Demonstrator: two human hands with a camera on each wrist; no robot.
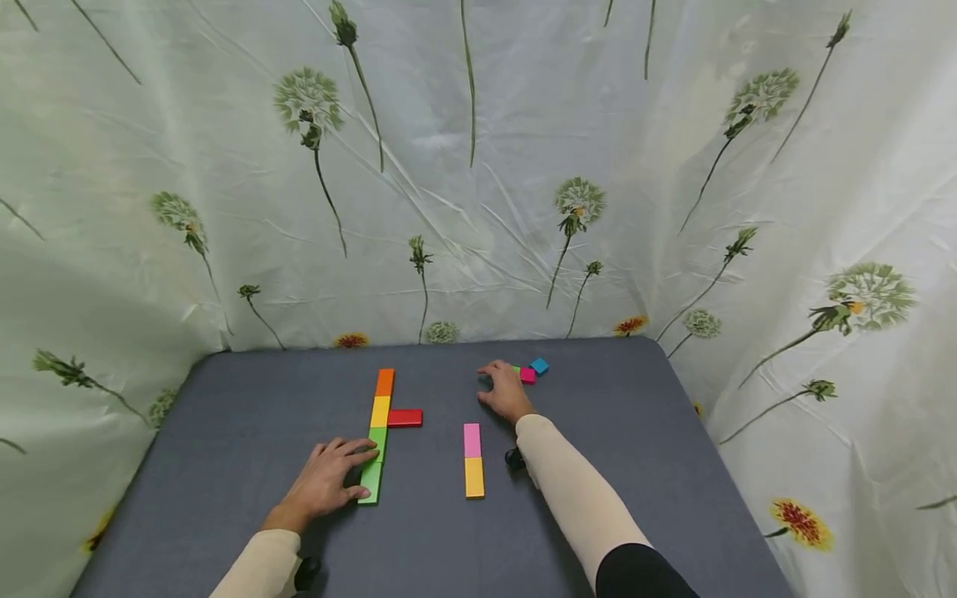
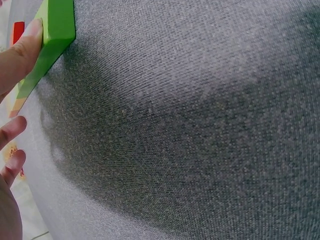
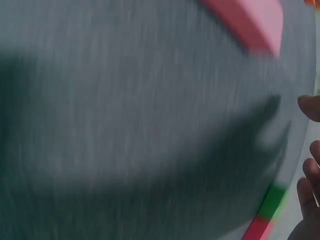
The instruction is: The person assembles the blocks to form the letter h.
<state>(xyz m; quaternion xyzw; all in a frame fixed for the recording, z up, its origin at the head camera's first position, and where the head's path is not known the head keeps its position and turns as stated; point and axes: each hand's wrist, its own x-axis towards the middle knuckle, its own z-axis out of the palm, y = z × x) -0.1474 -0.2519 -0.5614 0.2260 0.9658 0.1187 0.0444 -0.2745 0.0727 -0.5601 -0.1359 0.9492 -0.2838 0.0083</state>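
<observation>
At the left of the head view, a column of flat blocks runs away from me: two green blocks (image 1: 371, 477), a yellow block (image 1: 380, 412) and an orange block (image 1: 385, 382). A red block (image 1: 405, 418) juts right from the yellow one. My left hand (image 1: 321, 484) touches the green blocks with thumb and fingertip, its fingers extended; in the left wrist view the thumb rests on a green block (image 2: 60, 22). My right hand (image 1: 506, 390) hovers with fingers spread and nothing between them, just left of a magenta block (image 1: 527, 376), a blue block (image 1: 539, 365) and a partly hidden green block (image 3: 272, 201).
A pink block (image 1: 472, 440) and a yellow-orange block (image 1: 474, 478) lie end to end at mid-table, left of the right forearm. The grey cloth-covered table (image 1: 635, 465) ends at a white curtain (image 1: 493, 208) with dandelion prints.
</observation>
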